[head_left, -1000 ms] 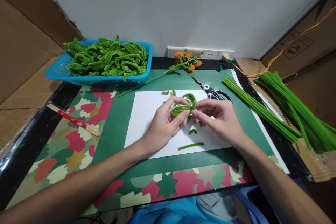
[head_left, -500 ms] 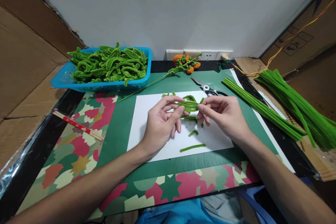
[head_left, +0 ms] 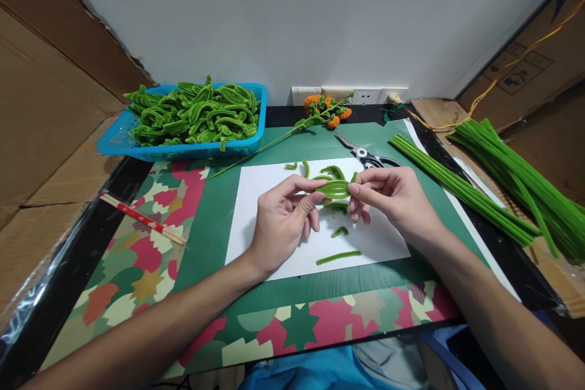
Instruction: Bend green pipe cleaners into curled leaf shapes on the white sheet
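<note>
Left hand (head_left: 283, 219) palm-in, thumb and forefinger pinching left end of bent green pipe-cleaner loop (head_left: 333, 189). Right hand (head_left: 393, 198) knuckles-up, fingertips pinching right end. Loop held level just above white paper (head_left: 256, 225), scissors (head_left: 372, 158) close behind.

Black table (head_left: 86, 237), patterned mat (head_left: 137, 256), blue basket (head_left: 114, 140), chopsticks (head_left: 142, 226), green pipe cleaners (head_left: 512, 164)

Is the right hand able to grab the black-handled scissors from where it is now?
Probably yes. The black-handled scissors lie in the open on the green mat just behind the right hand, nothing between them. But that hand is pinching the looped green pipe cleaner and would have to let go.
</note>
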The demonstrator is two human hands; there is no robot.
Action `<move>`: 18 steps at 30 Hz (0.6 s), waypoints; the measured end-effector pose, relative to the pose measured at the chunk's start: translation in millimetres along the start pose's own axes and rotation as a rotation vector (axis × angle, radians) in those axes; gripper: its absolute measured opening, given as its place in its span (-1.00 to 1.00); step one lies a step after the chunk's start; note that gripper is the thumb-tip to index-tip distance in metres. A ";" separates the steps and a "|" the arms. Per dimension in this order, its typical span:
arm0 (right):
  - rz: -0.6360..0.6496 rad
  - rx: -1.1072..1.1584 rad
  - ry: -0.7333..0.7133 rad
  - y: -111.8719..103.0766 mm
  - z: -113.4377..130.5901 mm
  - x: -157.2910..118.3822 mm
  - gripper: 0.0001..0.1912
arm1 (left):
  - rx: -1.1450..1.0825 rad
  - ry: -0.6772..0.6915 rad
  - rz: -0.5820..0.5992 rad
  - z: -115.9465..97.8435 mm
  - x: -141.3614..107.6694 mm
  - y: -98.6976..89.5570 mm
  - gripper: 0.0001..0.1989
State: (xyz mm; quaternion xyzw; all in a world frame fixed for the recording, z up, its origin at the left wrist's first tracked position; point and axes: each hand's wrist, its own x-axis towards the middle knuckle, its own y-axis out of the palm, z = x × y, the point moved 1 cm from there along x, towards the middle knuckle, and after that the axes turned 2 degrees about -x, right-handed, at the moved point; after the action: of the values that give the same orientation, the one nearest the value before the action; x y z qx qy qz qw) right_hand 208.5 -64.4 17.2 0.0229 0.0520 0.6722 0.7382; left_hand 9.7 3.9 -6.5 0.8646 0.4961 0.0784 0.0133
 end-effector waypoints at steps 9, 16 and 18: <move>-0.004 0.002 -0.012 -0.3 -0.3 0.7 -0.61 | 0.010 0.012 -0.014 0.8 -0.7 0.5 -0.76; 0.003 -0.011 -0.050 1.4 -0.9 0.3 -0.63 | 0.021 0.005 -0.011 -0.3 -1.6 1.5 -0.75; -0.006 -0.017 -0.064 0.9 -1.5 0.1 -0.63 | 0.012 -0.005 -0.006 -0.7 -1.4 2.2 -0.73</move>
State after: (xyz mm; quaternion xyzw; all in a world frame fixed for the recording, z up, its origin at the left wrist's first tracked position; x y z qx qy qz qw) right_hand 207.5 -64.2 15.9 0.0380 0.0230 0.6693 0.7417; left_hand 10.8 1.6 -5.8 0.8634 0.4990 0.0731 0.0094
